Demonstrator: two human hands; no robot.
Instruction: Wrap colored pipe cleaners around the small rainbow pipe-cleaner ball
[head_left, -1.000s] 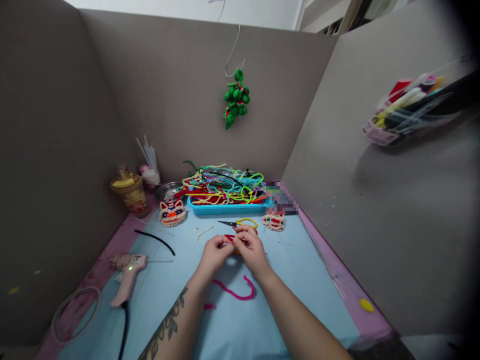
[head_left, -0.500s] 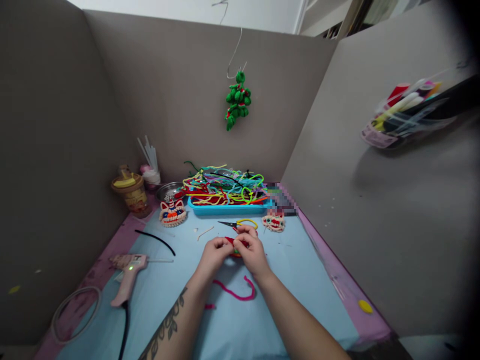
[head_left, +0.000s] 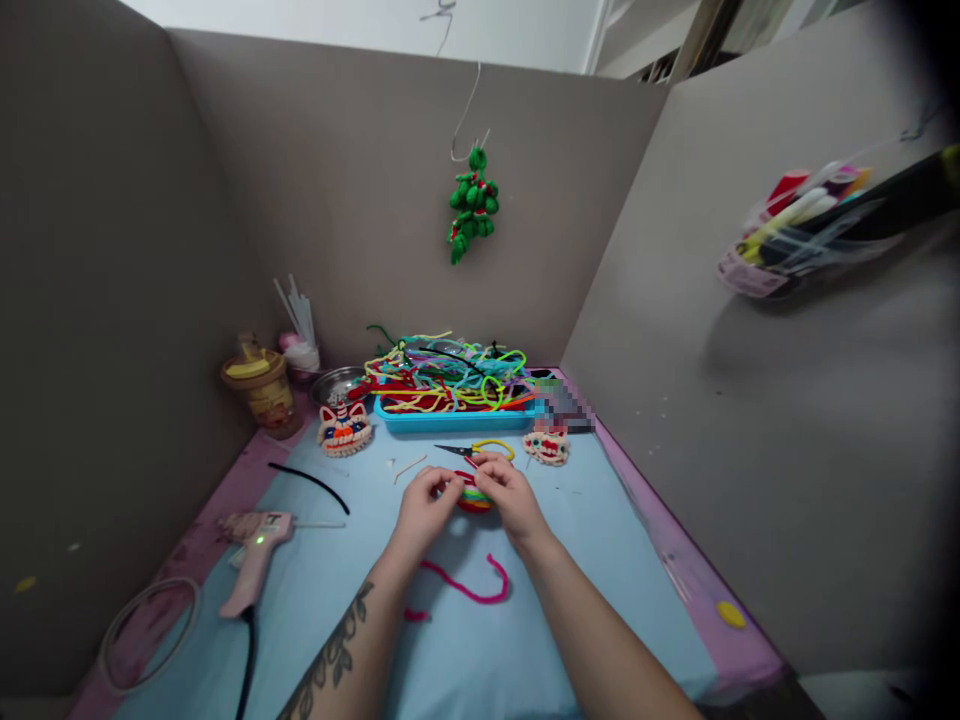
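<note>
Light is dim and soft, left panel darkest, hanging pouch slightly blurry with a soft shadow beneath, patch beside blue tray pixelated, right edge blacked out, borders stretched.

Here's the tray on the table, stems heaped in it! Just in front of it, scissors; farther before it, a small piece between left grip and right grip, then a loose stem. Left of the tray, a bowl, then a tub; well out front-left of it, a glue gun. Behind and above the tray hangs an ornament.
</note>
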